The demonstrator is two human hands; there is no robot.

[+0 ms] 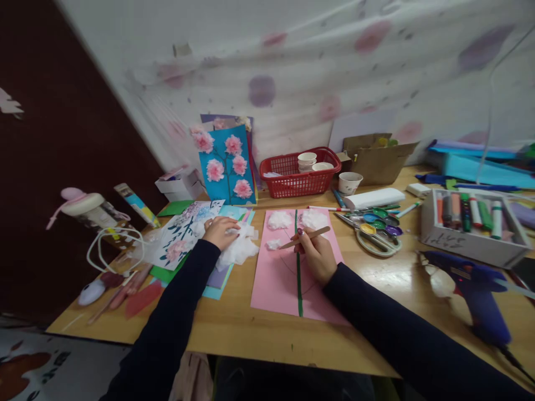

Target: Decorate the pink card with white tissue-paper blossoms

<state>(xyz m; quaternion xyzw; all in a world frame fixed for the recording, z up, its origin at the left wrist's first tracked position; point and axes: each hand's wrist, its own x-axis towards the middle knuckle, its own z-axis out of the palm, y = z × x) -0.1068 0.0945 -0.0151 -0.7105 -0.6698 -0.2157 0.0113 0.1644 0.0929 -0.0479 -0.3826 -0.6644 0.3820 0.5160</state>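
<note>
Between our hands and under the right one lies our pink sheet point(271, 284), flat, with a green stem point(298, 284) down its middle and white tufts point(279, 220) near its top.

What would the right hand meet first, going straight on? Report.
Likely the small white tuft on the pink sheet, by the tip of the wooden stick in the right hand; depth is unclear, they may touch.

A spotted sheet point(305, 72) (pink, purple) hangs behind a wooden table point(267, 340).
</note>
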